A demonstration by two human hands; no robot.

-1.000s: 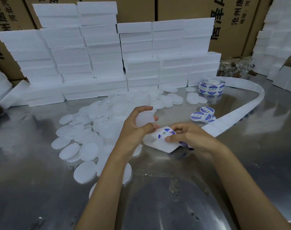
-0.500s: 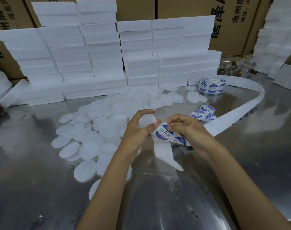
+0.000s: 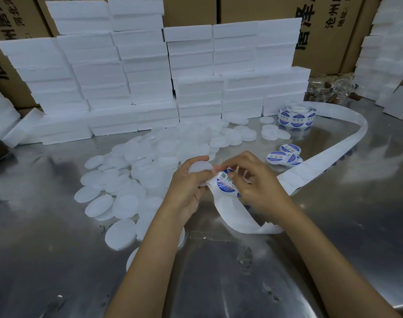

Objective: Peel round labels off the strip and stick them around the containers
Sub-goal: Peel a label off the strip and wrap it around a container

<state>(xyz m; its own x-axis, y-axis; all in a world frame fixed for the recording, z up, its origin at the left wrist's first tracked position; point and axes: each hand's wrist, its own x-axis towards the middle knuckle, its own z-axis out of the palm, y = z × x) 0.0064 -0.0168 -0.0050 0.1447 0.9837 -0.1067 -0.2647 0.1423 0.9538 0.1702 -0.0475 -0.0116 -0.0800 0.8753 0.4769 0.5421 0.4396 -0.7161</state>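
While before flat, strip (image 3: 228, 210) raised

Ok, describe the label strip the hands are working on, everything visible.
The long white paper label strip runs from the coiled roll of blue-and-white round labels at the back right, loops across the shiny metal table, and passes under the right hand. Its bare, already peeled end trails toward the viewer, curled and slightly twisted. One blue-and-white round label sits on it between the hands, pinched by right-hand fingers; the left hand grips a white round container touching the strip.
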